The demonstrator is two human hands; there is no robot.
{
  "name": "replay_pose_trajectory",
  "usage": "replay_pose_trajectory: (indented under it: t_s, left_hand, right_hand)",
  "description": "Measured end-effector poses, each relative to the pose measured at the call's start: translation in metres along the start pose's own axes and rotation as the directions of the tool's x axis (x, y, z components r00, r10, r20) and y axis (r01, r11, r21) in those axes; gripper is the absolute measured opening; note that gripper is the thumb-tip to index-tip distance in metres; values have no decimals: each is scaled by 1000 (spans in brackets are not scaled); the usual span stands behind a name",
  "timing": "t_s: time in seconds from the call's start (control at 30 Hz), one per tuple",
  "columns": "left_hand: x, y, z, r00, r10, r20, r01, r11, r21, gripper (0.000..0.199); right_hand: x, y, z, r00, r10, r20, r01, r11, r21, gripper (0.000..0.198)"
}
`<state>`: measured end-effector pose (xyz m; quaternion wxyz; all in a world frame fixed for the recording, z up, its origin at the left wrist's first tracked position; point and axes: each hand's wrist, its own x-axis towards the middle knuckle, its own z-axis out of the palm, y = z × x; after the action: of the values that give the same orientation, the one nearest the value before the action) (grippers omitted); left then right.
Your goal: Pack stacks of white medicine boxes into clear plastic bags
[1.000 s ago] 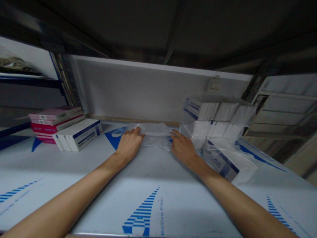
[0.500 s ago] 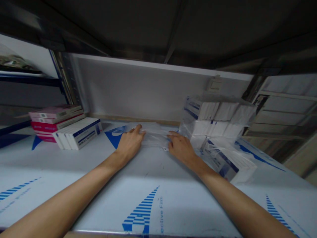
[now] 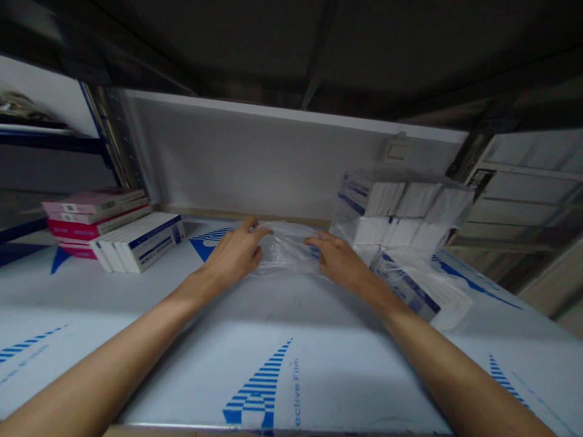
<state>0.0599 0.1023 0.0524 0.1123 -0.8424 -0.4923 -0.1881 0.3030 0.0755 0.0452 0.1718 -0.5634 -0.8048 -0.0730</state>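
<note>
A crumpled clear plastic bag [image 3: 285, 250] stretches between my two hands over the film-covered shelf, toward the back wall. My left hand [image 3: 237, 247] pinches its left side, thumb and fingers closed together. At the bag's right side, my right hand [image 3: 340, 260] has its fingers curled onto the plastic. To the right of that hand, white-and-blue boxes [image 3: 396, 206] stand stacked in clear wrap. Below them lies another wrapped pack of white boxes [image 3: 410, 288], tilted, close to my right forearm.
White-and-blue boxes [image 3: 141, 243] stand on the left, beside a stack of pink and red boxes [image 3: 95, 218]. A dark upper shelf [image 3: 255, 54] hangs low overhead. Metal posts [image 3: 109, 136] frame the sides. A wall switch [image 3: 397, 150] sits on the back wall.
The plastic bag, flatter before, is now lifted and bunched up between my hands. My left hand has turned, its fingers now closed on the bag's edge. The view has shifted slightly.
</note>
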Motion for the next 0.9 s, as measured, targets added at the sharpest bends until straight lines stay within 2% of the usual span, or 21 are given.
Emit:
replay_pose_trajectory:
  t_s: [0.1,0.17,0.27,0.37,0.43,0.53,0.67,0.77,0.9]
  left_hand:
    - [-1,1,-6,998,55,36,-54,998,-31,52]
    - [-1,2,-11,989,118,89,-112,991,-69,53]
    - [-2,2,-19,945,260,200,-222,956,-193,52]
    - [-6,3,-25,872,373,317,-275,909,-313,48]
    - [-10,6,-28,833,374,407,-250,912,-324,47]
    - [-15,11,-31,802,317,507,-210,943,-257,54]
    - [-17,15,-34,763,281,582,-210,960,-187,67]
    - [-16,12,-31,757,266,596,-202,964,-173,77]
    - [-16,6,-21,797,330,506,-250,942,-222,68]
  right_hand:
    - [1,-2,-4,997,78,-20,-78,997,2,38]
    - [0,-3,-12,990,139,11,-138,990,-10,32]
    - [-7,-5,-34,965,176,195,-170,984,-44,29]
    - [-17,-7,-58,918,119,378,-115,993,-32,25]
    - [-22,-9,-67,887,72,456,-64,997,-33,29]
    - [-27,-12,-65,856,49,514,-15,997,-71,40]
    - [-30,-11,-53,821,101,561,-53,994,-100,61]
    - [-32,-9,-49,835,72,545,-43,997,-67,70]
    - [-30,-11,-56,879,6,477,-3,1000,-7,54]
